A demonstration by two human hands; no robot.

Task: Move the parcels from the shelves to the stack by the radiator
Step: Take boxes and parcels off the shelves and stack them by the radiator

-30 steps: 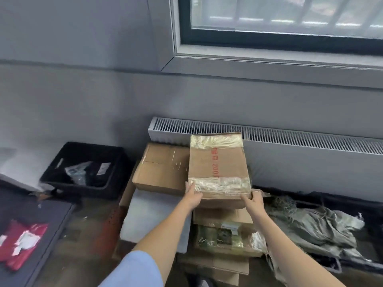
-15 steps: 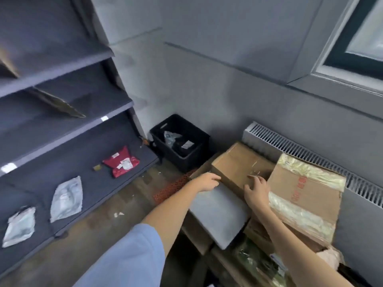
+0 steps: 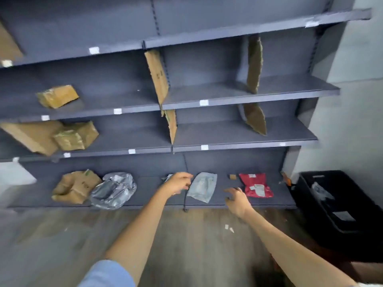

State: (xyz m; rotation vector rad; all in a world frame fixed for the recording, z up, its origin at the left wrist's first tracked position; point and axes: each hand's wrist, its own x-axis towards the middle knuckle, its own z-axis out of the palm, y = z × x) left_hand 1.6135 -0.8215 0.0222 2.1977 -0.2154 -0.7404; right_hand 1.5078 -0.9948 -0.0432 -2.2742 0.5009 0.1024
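Note:
I face dark grey shelves (image 3: 238,98). On the bottom shelf lie a crumpled brown parcel (image 3: 75,186), a silver-grey plastic bag (image 3: 114,190), a pale grey mailer (image 3: 203,186) and a red mailer (image 3: 256,185). Brown taped parcels sit higher up at the left (image 3: 57,96) (image 3: 76,135). My left hand (image 3: 179,182) hovers with loose fingers just left of the pale grey mailer, holding nothing. My right hand (image 3: 238,200) is empty with spread fingers, in front of the shelf between the grey and red mailers. The stack and radiator are out of view.
Cardboard sheets (image 3: 158,77) stand as dividers between shelf bays. A black plastic crate (image 3: 339,206) with a few items sits on the floor at the right. The wooden floor (image 3: 186,235) in front of the shelves carries small paper scraps.
Both hands let go of the taped box left on the stack by the radiator. My view swung left to the shelves, and both hands now reach toward the bottom shelf.

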